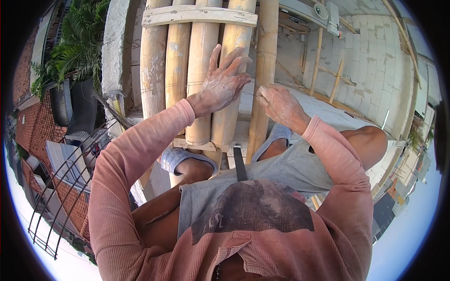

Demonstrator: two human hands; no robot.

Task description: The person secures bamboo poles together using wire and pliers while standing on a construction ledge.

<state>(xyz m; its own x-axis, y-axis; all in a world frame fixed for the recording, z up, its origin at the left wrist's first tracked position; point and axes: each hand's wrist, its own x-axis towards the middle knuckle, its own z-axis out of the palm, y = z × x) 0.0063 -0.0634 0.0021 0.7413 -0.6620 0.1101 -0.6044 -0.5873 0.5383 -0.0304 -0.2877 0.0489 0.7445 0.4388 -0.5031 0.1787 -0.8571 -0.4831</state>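
The person sits high up on bamboo poles [197,70]. The left hand [224,82] is dusty white and lies flat with spread fingers on the poles. The right hand [280,104] is curled shut, and I think it pinches a thin wire [248,93] that runs across toward the left hand. It is too thin to be sure.

A flat wooden board [199,15] already crosses the far ends of the poles. The tie near the hands looks like it is not finished.

There are no packages, labels or signs. A grey box [332,18] hangs on the far block wall [375,61].
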